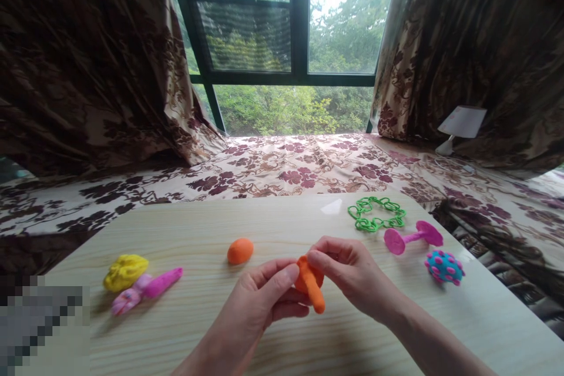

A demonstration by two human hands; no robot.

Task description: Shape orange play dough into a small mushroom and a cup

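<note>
Between my two hands, above the pale wooden table (185, 329), is an orange piece of modelling clay (314, 291) with a rounded top and a finger-like stem pointing down toward me. My left hand (268, 294) is closed on its left side, thumb pressed on the clay. The thumb and fingertips of my right hand (348, 270) pinch its upper right edge. An orange clay ball (240, 251), slightly egg-shaped, lies on the table beyond my left hand. My fingers hide the back of the held piece.
At left lie a yellow clay lump in a bag (126, 272) and a pink clay piece in clear wrap (163, 283). On the right are a green clay chain (374, 228), a pink dumbbell shape (413, 237) and a blue ball with pink dots (445, 268). A lamp (462, 122) stands behind.
</note>
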